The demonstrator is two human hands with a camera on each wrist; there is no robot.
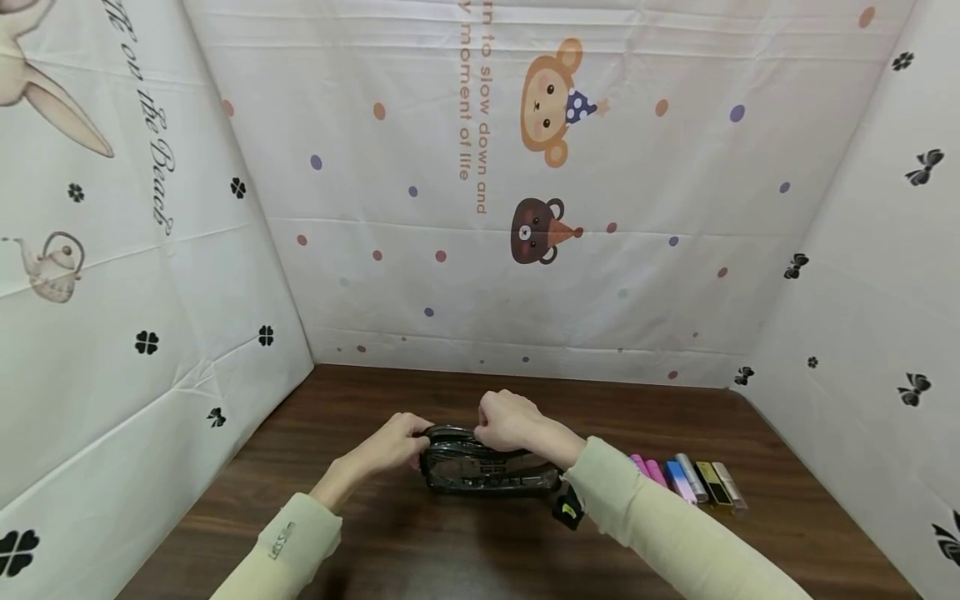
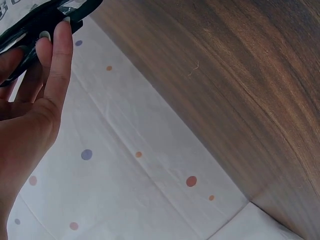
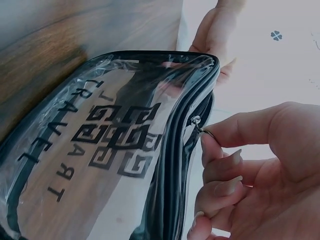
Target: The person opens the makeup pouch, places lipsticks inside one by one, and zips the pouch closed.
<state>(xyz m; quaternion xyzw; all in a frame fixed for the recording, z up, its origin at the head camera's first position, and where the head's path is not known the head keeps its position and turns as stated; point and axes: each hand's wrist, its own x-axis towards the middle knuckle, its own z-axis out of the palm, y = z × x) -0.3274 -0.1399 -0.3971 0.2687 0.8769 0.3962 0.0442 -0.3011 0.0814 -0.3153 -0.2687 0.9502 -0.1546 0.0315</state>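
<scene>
A clear travel pouch (image 1: pixel 491 477) with black edging and dark printed lettering stands on the wooden table. My left hand (image 1: pixel 393 444) grips its left end, thumb on one side and fingers on the other. In the left wrist view the pouch's black trim (image 2: pixel 37 30) lies between thumb and fingers. My right hand (image 1: pixel 512 421) is at the pouch's top edge. Its thumb and index finger pinch the zipper pull (image 3: pixel 206 131), as the right wrist view shows. The metal slider (image 3: pixel 195 120) sits partway along the top zipper.
Right of the pouch lies a row of small cosmetics: pink tubes (image 1: pixel 656 472), a blue-and-pink box (image 1: pixel 680 481), a silver tube (image 1: pixel 691 477), a black-and-gold box (image 1: pixel 712 483) and a pale tube (image 1: pixel 729 485). A black item with a yellow mark (image 1: pixel 567 510) lies beside the right cuff. Printed cloth walls (image 1: pixel 480 292) enclose the table.
</scene>
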